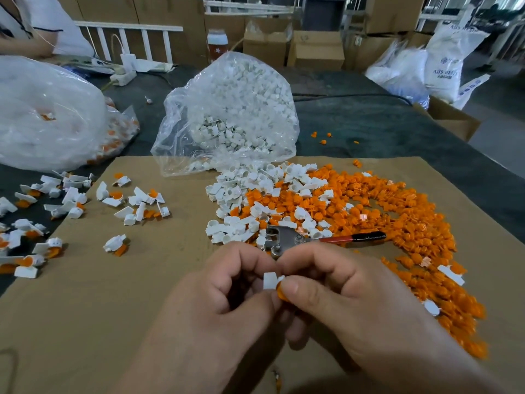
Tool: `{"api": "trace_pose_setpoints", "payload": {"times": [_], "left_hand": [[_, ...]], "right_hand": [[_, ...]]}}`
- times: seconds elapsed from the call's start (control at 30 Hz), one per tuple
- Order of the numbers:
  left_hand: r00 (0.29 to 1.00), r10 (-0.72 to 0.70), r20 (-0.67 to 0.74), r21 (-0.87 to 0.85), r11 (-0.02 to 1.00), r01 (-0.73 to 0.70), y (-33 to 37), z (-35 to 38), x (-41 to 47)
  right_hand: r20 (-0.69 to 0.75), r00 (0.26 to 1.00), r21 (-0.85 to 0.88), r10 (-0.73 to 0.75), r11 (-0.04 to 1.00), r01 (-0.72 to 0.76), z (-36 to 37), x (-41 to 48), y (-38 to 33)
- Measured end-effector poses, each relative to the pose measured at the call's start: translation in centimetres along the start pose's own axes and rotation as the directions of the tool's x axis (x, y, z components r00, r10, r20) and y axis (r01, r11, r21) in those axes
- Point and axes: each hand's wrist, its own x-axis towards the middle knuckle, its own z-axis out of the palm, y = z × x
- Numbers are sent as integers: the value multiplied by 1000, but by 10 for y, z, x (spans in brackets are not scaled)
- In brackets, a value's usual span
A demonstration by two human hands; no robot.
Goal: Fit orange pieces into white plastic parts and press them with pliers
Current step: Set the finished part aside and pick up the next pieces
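My left hand (221, 302) and my right hand (346, 302) meet over the cardboard sheet (113, 302). Between the fingertips is a small white plastic part (270, 280), pinched by the left hand. An orange piece (281, 292) sits against its lower right side under my right thumb. The pliers (298, 239), with a metal head and red and black handles, lie just beyond my hands, untouched. A heap of loose orange pieces (397, 217) spreads to the right, and loose white parts (244, 200) lie beside it.
A clear bag of white parts (233, 109) stands behind the heaps. Assembled white-and-orange pieces (56, 211) are scattered at the left. Another big clear bag (48, 115) sits far left, near a person in white. Cardboard boxes (312, 49) and sacks (443, 61) line the back.
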Motion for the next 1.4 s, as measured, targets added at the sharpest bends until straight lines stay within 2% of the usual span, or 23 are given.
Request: {"api": "trace_pose_setpoints", "payload": {"times": [0.13,0.3,0.57,0.73,0.8,0.83,0.87,0.9,0.93,0.97,1.0,1.1,1.13,1.2,1.4], "left_hand": [[1000,29,-3,-40,999,-29,-2,1,0],[997,79,17,4,997,-79,-1,0,0],[996,58,72,-69,996,-53,-2,0,1],[999,39,33,-82,996,-36,-7,3,1],[1000,23,8,-98,995,-22,-8,5,3],[1000,13,-7,-104,994,-13,-8,4,5],[1000,-2,-22,-114,993,0,-7,3,6],[999,-23,-36,-135,991,18,-6,1,8],[998,-47,-48,-169,985,38,-6,-2,9],[996,-71,-55,-210,976,58,-4,-5,10],[994,-92,-56,-247,966,75,-3,-7,12],[988,-133,-72,-289,951,108,-1,-10,15],[987,-145,-74,-291,949,117,-1,-9,15],[985,-157,-71,-298,946,129,1,-9,14],[983,-174,-52,-297,943,151,4,-9,13]], "right_hand": [[9,1000,161,30,986,-31,-2,3,3],[-1,1000,191,24,981,-23,-1,5,5],[-45,998,200,35,979,-25,2,5,7],[-44,997,254,68,966,-54,5,6,8],[-53,994,222,94,972,-80,5,5,4],[-70,993,147,99,985,-88,5,4,3],[-119,991,-29,67,997,-71,2,3,4],[-185,982,-294,-29,955,-27,-3,1,6],[-221,961,-573,-164,820,8,-10,0,7],[-215,938,-770,-270,639,7,-15,0,6],[-193,940,-861,-281,507,-25,-21,2,6],[-206,978,-936,-1,290,-197,-33,5,10],[-206,975,-942,83,252,-220,-37,6,11],[-194,967,-943,167,241,-231,-41,7,12],[-158,978,-962,139,204,-184,-46,10,12]]}}
